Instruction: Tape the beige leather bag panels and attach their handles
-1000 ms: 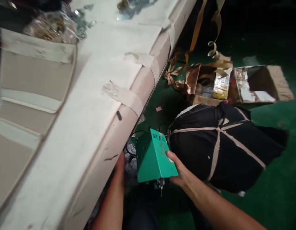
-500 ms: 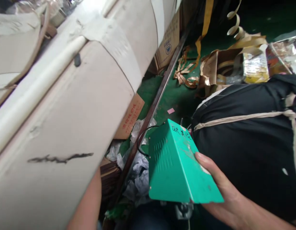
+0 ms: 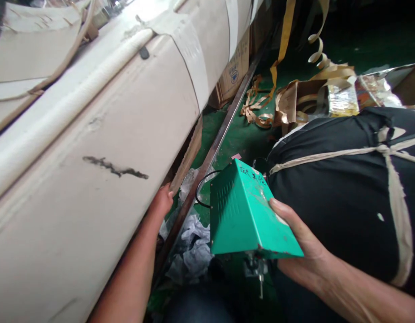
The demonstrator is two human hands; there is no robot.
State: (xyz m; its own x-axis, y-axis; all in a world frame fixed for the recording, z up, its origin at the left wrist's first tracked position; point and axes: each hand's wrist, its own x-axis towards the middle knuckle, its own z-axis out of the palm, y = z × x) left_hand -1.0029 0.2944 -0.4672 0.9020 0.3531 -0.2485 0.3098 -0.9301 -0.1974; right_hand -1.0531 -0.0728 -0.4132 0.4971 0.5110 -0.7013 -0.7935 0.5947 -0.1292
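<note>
My right hand (image 3: pixel 301 244) grips a green metal box (image 3: pixel 243 213) with vent slots and black handwriting on top; a black cable (image 3: pixel 202 188) loops from its far end and a small metal fitting hangs beneath it. My left hand (image 3: pixel 160 204) reaches under the edge of the paper-covered workbench (image 3: pixel 93 148), its fingers against a brown cardboard piece (image 3: pixel 187 154) tucked below. What the left fingers hold cannot be made out.
A black bundle (image 3: pixel 345 197) tied with tan tape lies to the right on the green floor. Crumpled white paper (image 3: pixel 194 242) sits beside a metal rail (image 3: pixel 224 130). Open cardboard boxes (image 3: pixel 328 101) and curled tape strips lie farther back.
The view has shifted slightly. My left hand has come up from below into sight at the bench's underside. The green box stays in my right hand, a little higher.
</note>
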